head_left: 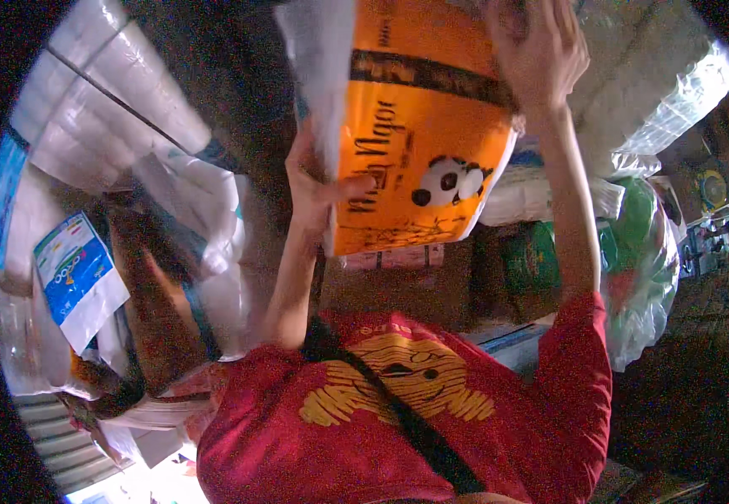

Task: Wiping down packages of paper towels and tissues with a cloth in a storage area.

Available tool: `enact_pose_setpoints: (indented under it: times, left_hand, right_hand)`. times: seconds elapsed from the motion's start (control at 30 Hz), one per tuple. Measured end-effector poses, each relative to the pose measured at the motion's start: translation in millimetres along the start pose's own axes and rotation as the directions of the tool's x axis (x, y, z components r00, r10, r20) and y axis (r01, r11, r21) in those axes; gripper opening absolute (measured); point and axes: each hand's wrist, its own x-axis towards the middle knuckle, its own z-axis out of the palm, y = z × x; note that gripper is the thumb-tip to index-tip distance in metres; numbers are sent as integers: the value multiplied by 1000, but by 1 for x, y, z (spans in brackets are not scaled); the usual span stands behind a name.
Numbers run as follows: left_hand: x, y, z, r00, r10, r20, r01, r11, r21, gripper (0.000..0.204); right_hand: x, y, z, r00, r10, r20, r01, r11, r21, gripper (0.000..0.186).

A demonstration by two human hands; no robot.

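Note:
Raised in front of my chest is an orange plastic package (pixel 411 151) with dark lettering, a dark band and a black-and-white panda picture. Its left side is whitish and looks like clear or white wrap. My left hand (pixel 318 181) grips the lower left edge, thumb across the orange front and the other fingers behind it, hidden. Higher up, my right hand (pixel 541 55) holds the upper right edge, with its fingers partly blurred and cut off by the picture's top. The package's far end also runs out of view.
Plastic-wrapped white bundles (pixel 104 92) are stacked at the left, near a blue-and-white printed sheet (pixel 79 273). More wrapped packs (pixel 663 109) stand at the upper right. Below them are a green package (pixel 532 256) and a clear plastic bag (pixel 646 269) with green contents.

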Motion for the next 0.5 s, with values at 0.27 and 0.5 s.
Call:
enact_pose_setpoints:
  times: [0.27,0.5]
  left_hand:
    - [-3,-16,0,996,85,-40,-76,979,189,93]
    - [14,-2,6,998,59,3,-59,995,85,89]
  right_hand:
    - [-97,-69,-27,662,307,684,106,865,-490,33]
    - [-184,-125,-52,503,-426,752,438,876,203,41]
